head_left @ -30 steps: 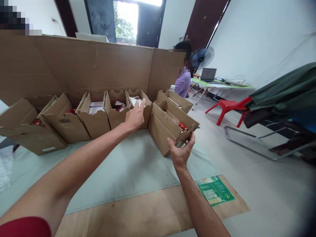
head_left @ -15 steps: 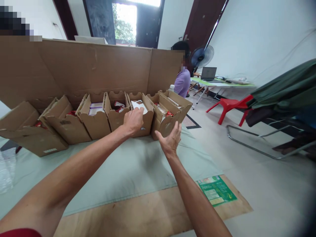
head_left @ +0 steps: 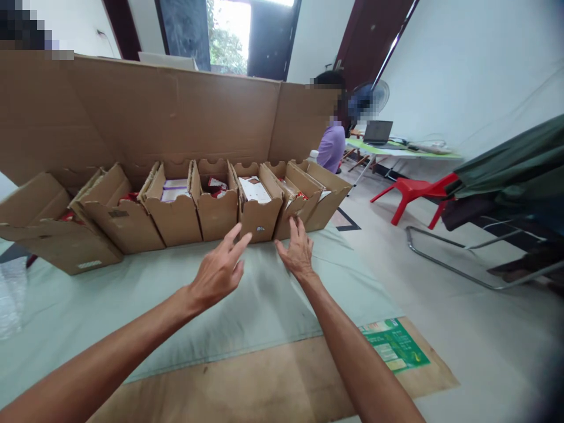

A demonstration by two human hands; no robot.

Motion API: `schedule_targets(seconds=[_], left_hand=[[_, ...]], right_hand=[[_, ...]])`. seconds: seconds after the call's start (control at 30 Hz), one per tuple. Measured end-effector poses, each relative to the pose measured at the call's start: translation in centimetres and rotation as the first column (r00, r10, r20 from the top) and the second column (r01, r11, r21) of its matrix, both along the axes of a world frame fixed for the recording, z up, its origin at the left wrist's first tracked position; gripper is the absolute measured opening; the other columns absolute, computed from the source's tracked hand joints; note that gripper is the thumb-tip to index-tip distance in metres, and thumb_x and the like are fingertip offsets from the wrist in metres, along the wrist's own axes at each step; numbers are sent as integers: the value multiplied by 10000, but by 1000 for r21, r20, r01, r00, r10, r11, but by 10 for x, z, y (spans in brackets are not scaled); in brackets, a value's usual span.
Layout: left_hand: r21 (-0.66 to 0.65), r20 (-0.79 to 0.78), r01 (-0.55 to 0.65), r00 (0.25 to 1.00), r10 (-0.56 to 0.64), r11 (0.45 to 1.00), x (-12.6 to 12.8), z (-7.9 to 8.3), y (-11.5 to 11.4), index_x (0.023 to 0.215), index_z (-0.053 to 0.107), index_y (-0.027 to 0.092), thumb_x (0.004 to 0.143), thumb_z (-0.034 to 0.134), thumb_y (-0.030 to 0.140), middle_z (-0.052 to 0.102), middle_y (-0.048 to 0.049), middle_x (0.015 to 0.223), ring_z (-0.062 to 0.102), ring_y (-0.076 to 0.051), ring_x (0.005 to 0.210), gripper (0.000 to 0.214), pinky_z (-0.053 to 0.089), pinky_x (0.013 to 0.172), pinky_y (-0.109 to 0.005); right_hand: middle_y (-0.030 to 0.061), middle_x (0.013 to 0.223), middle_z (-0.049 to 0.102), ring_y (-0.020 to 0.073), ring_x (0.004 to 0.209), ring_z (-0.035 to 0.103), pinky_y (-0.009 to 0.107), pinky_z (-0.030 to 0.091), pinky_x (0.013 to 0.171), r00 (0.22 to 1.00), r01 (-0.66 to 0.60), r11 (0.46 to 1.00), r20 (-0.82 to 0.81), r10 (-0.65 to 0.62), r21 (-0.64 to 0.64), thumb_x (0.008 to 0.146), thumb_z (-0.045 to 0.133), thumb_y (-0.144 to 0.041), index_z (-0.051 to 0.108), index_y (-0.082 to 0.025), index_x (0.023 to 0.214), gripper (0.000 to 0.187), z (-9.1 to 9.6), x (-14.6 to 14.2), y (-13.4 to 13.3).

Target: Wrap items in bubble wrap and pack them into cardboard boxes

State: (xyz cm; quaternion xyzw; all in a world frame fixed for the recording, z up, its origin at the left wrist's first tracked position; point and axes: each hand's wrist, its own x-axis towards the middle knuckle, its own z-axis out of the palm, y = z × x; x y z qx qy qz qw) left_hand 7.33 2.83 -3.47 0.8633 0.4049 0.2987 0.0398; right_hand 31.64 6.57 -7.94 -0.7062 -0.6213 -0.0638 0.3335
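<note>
Several open cardboard boxes stand in a row on a pale green cloth (head_left: 176,311). My left hand (head_left: 222,264) hangs in front of the box with white cards (head_left: 255,191), its fingers spread and nothing in it. Close to the front of the neighbouring box with red packets (head_left: 293,205) is my right hand (head_left: 297,249), fingers apart; whether its fingertips touch the cardboard I cannot tell. Farther left, one box holds a white stack with a purple band (head_left: 175,189), another a dark and red packet (head_left: 217,187). The rightmost box (head_left: 328,197) leans outward.
A tall cardboard panel (head_left: 176,111) rises behind the boxes. A person in a purple top (head_left: 330,145) sits beyond it. On the right are a red stool (head_left: 409,191), a metal-framed chair (head_left: 449,270) and a table with a laptop (head_left: 378,133). Plastic wrap (head_left: 11,299) lies far left.
My left hand has come off the card box, down and toward me, and its fingers have opened. The right hand has shifted slightly left and lower. The two rightmost boxes now stand a little farther apart.
</note>
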Motion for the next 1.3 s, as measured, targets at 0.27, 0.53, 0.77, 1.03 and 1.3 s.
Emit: schedule_targets(seconds=[0.27,0.53,0.77,1.03,1.3], left_hand=[[-9,82,-170,982,170,985,-80,-86,-34,1209,646,221,910,526,209,563,-168,1456,648,-308,1179,322,565,993,-520],[-84,153,-227,959,237,970,-83,-106,-35,1141,685,210,924,523,246,598,-169,1407,647,-314,1176,273,538,1024,-564],[-183,241,-231,932,272,955,-88,-99,-33,1203,662,154,897,510,252,594,-192,1398,587,-339,1289,355,484,1100,-566],[-432,332,-2,929,161,902,-86,-48,-61,1444,505,204,850,603,361,439,-170,1568,490,-367,1390,622,449,1114,-596],[-612,538,290,835,118,735,-49,-27,-93,1586,292,254,778,651,314,418,-156,1599,452,-362,1430,886,432,1122,-593]], right_hand=[[93,1119,747,216,823,694,389,531,858,968,-165,980,-173,182,111,886,502,-281,513,-193,1449,570,48,-7,-14],[75,877,778,274,836,708,351,503,748,980,-146,967,106,171,-207,868,561,-217,729,-216,1099,286,110,-67,24],[17,839,774,225,724,723,345,551,704,955,-296,954,1,296,47,879,584,-291,702,-248,965,153,85,-25,-120],[112,1377,653,315,1210,658,441,558,976,964,-99,995,-250,95,-1,902,673,-395,309,-297,1599,793,59,50,-294],[145,1282,697,375,1194,660,491,572,960,968,-156,983,-211,133,-98,873,666,-562,551,-209,1378,627,23,23,-253]])
